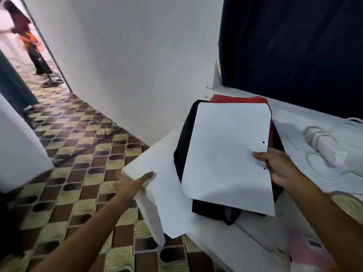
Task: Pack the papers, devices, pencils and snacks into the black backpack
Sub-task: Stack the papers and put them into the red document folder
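Down at the near right, a pink printed packet lies on the white surface. The right hand pinches a plain white paper sheet by its right edge, holding it over the black backpack with red lining. The sheet's long axis runs away from the camera, along the bag beneath. The left hand, fingers straight, rests on another white sheet at the surface's left corner; the right hand is nearer the bag.
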### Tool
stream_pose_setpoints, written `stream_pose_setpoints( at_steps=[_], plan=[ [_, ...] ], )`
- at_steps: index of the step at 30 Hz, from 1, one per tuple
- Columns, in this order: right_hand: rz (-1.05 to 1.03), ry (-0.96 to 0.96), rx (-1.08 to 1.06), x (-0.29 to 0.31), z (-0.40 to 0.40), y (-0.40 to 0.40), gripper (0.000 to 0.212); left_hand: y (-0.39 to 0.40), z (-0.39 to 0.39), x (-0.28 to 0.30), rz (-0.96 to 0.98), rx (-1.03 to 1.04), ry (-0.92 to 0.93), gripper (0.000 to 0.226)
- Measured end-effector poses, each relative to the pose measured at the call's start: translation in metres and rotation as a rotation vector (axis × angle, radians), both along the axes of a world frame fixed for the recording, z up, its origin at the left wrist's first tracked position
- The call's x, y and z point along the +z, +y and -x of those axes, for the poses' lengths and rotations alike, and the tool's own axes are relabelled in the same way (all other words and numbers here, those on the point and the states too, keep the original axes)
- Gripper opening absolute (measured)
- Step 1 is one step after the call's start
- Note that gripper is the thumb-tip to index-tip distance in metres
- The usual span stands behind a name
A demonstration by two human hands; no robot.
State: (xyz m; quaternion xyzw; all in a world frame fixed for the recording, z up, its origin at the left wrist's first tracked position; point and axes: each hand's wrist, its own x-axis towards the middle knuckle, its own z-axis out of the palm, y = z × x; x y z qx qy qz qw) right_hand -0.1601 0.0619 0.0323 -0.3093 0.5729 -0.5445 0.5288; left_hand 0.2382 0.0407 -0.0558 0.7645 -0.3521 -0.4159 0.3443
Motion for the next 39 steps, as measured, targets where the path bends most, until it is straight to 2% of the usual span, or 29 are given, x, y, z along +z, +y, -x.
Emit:
stream_pose_setpoints(
  at_steps=[2, 4, 7, 9, 11, 15, 16, 18, 23, 27, 30, 32, 34, 35, 37, 39],
  plan=[
    [0.023, 0.006, 0.024, -0.002, -0.010, -0.005, 0.023, 0.010, 0.009, -0.008, -0.057, 0.014, 0.278, 0.125],
    [0.031, 0.015, 0.052, -0.008, -0.017, -0.010, 0.024, 0.021, 0.022, -0.006, -0.120, -0.005, 0.444, 0.114],
    [0.017, 0.039, 0.084, -0.016, -0.022, -0.013, 0.022, 0.029, 0.027, 0.004, -0.139, 0.019, 0.530, 0.099],
    [0.010, 0.054, 0.099, -0.019, -0.024, -0.012, 0.021, 0.029, 0.021, 0.009, -0.151, -0.009, 0.570, 0.107],
    [0.003, 0.055, 0.095, -0.021, -0.023, -0.012, 0.021, 0.029, 0.016, 0.015, -0.155, -0.024, 0.533, 0.102],
    [-0.006, 0.061, 0.132, -0.023, -0.030, -0.013, 0.021, 0.040, 0.009, 0.040, -0.182, -0.023, 0.352, 0.039],
    [-0.006, 0.068, 0.148, -0.023, -0.033, -0.013, 0.022, 0.043, 0.005, 0.045, -0.158, -0.045, 0.286, 0.028],
    [-0.006, 0.079, 0.182, -0.021, -0.040, -0.012, 0.022, 0.046, -0.006, 0.050, -0.076, -0.089, 0.200, 0.019],
    [-0.036, 0.044, 0.274, -0.014, -0.064, -0.012, 0.020, 0.047, -0.021, 0.056, 0.131, -0.099, 0.394, 0.027],
    [-0.067, 0.060, 0.353, -0.017, -0.106, -0.017, 0.019, 0.043, -0.021, 0.046, 0.164, -0.051, 0.578, 0.033],
    [-0.074, 0.178, 0.395, -0.021, -0.145, -0.024, 0.017, 0.041, -0.017, 0.043, 0.152, 0.038, 0.700, 0.030],
    [-0.064, 0.298, 0.403, -0.022, -0.166, -0.029, 0.013, 0.040, -0.018, 0.044, 0.137, 0.046, 0.823, 0.043],
    [-0.043, 0.386, 0.417, -0.024, -0.181, -0.034, 0.008, 0.040, -0.019, 0.042, 0.144, 0.005, 0.813, 0.036],
    [-0.032, 0.426, 0.423, -0.025, -0.186, -0.036, 0.007, 0.038, -0.021, 0.040, 0.150, -0.012, 0.731, 0.030],
    [-0.001, 0.495, 0.420, -0.027, -0.191, -0.039, 0.003, 0.034, -0.028, 0.039, 0.165, -0.034, 0.582, 0.037],
    [0.018, 0.533, 0.410, -0.028, -0.193, -0.040, 0.008, 0.029, -0.033, 0.053, 0.200, -0.078, 0.539, 0.041]
  ],
)
